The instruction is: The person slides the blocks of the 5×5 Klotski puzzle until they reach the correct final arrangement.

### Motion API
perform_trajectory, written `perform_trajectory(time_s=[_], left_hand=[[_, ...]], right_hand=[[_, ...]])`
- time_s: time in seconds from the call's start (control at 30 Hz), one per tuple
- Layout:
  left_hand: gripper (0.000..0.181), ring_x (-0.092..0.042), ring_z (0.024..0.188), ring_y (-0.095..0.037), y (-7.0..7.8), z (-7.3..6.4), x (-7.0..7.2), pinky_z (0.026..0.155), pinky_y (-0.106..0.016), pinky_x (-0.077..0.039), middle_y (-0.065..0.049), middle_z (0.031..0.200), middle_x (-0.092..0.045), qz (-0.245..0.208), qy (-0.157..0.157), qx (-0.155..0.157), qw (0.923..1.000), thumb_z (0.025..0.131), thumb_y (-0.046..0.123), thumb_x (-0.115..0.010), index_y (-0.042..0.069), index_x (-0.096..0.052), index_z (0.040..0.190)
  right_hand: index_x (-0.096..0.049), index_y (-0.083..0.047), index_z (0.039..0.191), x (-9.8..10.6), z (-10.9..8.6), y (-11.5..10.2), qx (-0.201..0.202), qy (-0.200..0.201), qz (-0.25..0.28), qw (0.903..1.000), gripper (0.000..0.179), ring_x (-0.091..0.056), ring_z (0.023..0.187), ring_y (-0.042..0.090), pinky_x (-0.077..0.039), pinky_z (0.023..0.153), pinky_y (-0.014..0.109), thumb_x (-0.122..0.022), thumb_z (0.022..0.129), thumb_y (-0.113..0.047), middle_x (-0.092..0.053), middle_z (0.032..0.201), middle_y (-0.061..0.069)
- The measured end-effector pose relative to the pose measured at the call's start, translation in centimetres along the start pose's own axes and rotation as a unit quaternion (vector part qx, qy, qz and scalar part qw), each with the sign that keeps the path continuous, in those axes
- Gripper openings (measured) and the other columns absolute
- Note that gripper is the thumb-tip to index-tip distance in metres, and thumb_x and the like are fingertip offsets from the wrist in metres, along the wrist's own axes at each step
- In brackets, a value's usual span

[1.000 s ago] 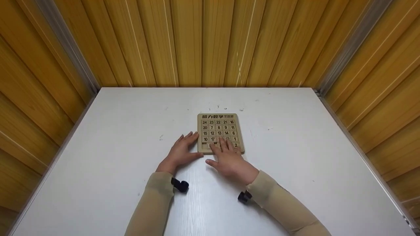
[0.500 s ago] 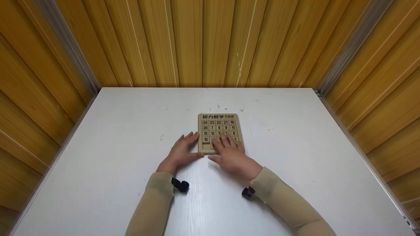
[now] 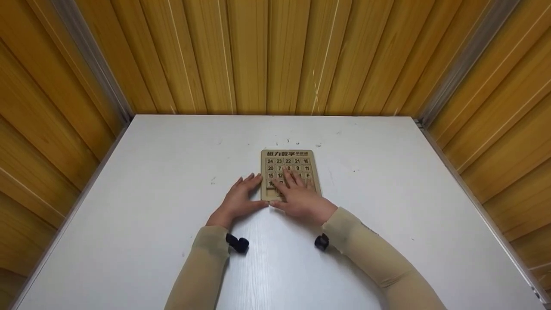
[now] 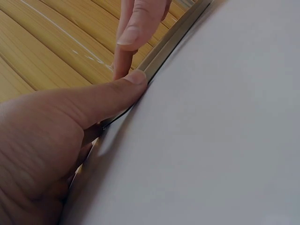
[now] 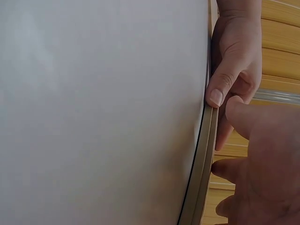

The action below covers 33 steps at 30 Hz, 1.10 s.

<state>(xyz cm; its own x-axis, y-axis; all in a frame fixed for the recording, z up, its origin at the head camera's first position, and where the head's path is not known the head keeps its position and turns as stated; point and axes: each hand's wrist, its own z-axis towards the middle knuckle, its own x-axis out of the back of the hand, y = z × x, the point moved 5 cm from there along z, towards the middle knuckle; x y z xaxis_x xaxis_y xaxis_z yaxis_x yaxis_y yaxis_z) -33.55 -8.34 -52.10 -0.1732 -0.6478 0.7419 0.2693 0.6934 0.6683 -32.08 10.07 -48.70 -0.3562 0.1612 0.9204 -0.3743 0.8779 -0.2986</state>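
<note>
A wooden sliding number puzzle [image 3: 316, 172] lies flat on the table in the head view, with numbered square tiles in a frame and dark lettering along its top. My left hand [image 3: 236, 200] holds its lower left corner, thumb on the near edge and fingers along the left side. Over the lower tiles, my right hand [image 3: 303, 200] lies palm down with fingers spread and fingertips on the tiles. Several lower tiles are hidden under it. A gap shows at the bottom left of the tile field. Both wrist views show the left thumb [image 4: 136, 77] against the puzzle's near edge.
The white table [image 3: 150, 172] extends around the puzzle, with small scuff marks on its surface. Yellow wood-look panels [image 3: 249, 56] wall the back and both sides. Each sleeve cuff carries a small black device, such as the one on the left wrist [image 3: 238, 243].
My right hand first shifts slightly right, then moves left and farther up the tiles, its index finger now near tile 10. The left hand keeps its place at the puzzle's corner.
</note>
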Motion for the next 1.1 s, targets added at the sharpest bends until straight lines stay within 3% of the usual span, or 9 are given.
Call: perform_trajectory(time_s=[0.3, 0.8, 1.1], left_hand=[[0.09, -0.026, 0.159, -0.023, -0.2, 0.2, -0.2, 0.135, -0.046, -0.01, -0.002, 0.166, -0.038, 0.008, -0.004, 0.0, 1.0, 0.084, 0.039, -0.084, 0.013, -0.039, 0.159], [0.09, -0.026, 0.159, -0.025, 0.1, 0.0, -0.1, 0.135, -0.048, -0.01, -0.004, 0.165, -0.039, 0.003, 0.001, -0.001, 1.0, 0.084, 0.038, -0.084, 0.013, -0.04, 0.158], [0.09, -0.027, 0.159, -0.025, 0.1, 0.1, 0.0, 0.135, -0.047, -0.011, -0.004, 0.165, -0.04, 0.003, 0.003, -0.002, 1.0, 0.084, 0.038, -0.084, 0.012, -0.04, 0.158]], right_hand=[[-0.018, -0.033, 0.165, -0.5, -0.4, -0.1, 0.009, 0.002, -0.016, 0.9998, 0.079, 0.013, 0.161, 0.036, 0.003, 0.127, 0.071, -0.043, 0.1, -0.069, 0.014, 0.174, 0.008], [-0.012, -0.032, 0.166, -0.9, -2.2, -0.7, 0.018, -0.02, -0.034, 0.9991, 0.081, 0.012, 0.161, 0.036, 0.003, 0.127, 0.069, -0.041, 0.1, -0.07, 0.013, 0.174, 0.008], [-0.018, -0.032, 0.165, 0.3, -0.7, -0.3, 0.017, 0.007, -0.007, 0.9998, 0.078, 0.011, 0.161, 0.036, 0.003, 0.127, 0.07, -0.042, 0.101, -0.068, 0.013, 0.174, 0.007]])
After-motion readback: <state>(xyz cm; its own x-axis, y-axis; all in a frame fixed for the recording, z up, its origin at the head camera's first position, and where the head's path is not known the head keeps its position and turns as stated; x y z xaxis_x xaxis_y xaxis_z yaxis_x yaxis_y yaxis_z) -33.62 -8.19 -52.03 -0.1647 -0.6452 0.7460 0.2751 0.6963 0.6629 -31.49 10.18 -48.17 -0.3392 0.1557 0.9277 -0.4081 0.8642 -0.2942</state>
